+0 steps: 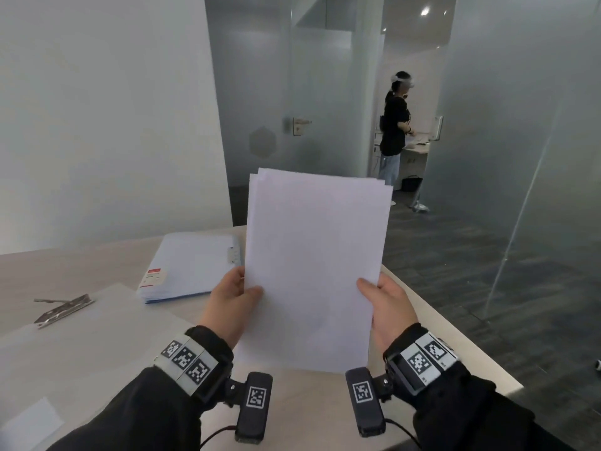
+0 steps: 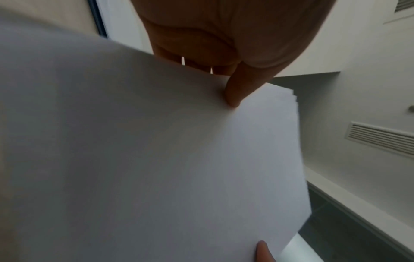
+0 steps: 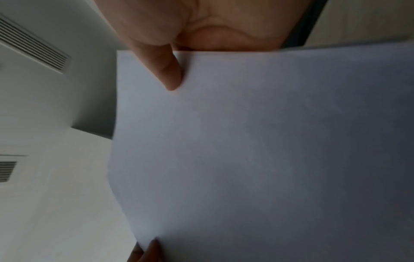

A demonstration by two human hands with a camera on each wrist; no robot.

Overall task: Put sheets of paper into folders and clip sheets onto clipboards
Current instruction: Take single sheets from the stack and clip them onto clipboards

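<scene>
A stack of white paper sheets [image 1: 315, 265] stands nearly upright above the table, its top edges slightly fanned. My left hand [image 1: 232, 299] pinches its left edge, thumb on the front, fingers behind. My right hand [image 1: 388, 302] pinches the right edge the same way. The left wrist view shows the thumb [image 2: 237, 88] pressed on the sheets [image 2: 156, 150]; the right wrist view shows the other thumb [image 3: 167, 70] on the sheets [image 3: 268, 150]. A pale blue folder [image 1: 188, 266] with a red label lies on the table behind my left hand. A translucent clipboard [image 1: 97, 346] with a metal clip [image 1: 63, 309] lies at the left.
The light wooden table [image 1: 292, 415] ends at its right edge close to my right arm. A white slip [image 1: 31, 423] lies at the front left. Frosted glass partitions [image 1: 520, 125] stand behind, and another person [image 1: 395, 131] works at a distant desk.
</scene>
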